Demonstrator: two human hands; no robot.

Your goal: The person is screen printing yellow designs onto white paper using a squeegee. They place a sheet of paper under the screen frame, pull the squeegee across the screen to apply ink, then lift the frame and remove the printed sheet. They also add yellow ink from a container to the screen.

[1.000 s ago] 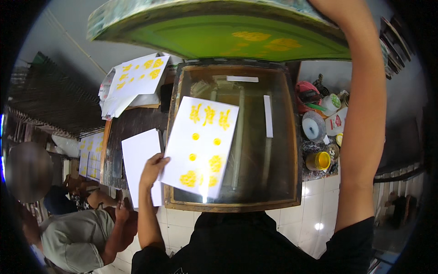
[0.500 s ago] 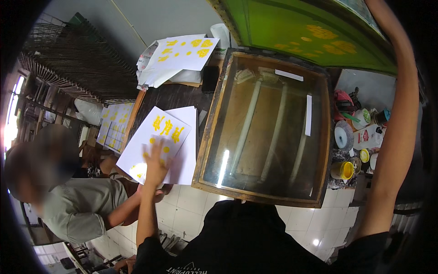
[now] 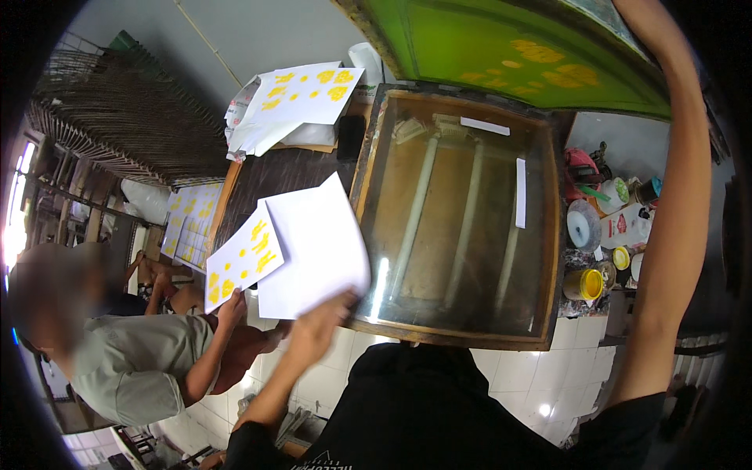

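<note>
My left hand point(image 3: 317, 329), somewhat blurred, has its fingers at the near right corner of a blank white sheet of paper point(image 3: 309, 243), whose right side bows up. At the upper right my right hand point(image 3: 638, 23) grips the edge of a raised printing screen point(image 3: 439, 55), its fingers partly cut off by the picture's edge. The screen has a green mesh with yellow flower-like shapes. Beneath it lies a wood-framed glass-topped box point(image 3: 439, 329) with tubes inside and white strips on the glass. To the left, a co-worker's hand point(image 3: 231, 309) holds a sheet with yellow prints point(image 3: 251, 262).
More yellow-printed sheets point(image 3: 294, 98) lie at the back of the dark table point(image 3: 274, 172), beside a black phone-like slab point(image 3: 351, 137). A wire drying rack point(image 3: 110, 110) stands far left. Right of the box are a yellow ink jar point(image 3: 583, 284) and a white jug point(image 3: 627, 227).
My left hand has moved right from the printed sheet to the blank sheet's corner. The printed sheet has shifted left into the co-worker's hand. My right hand still holds the screen up.
</note>
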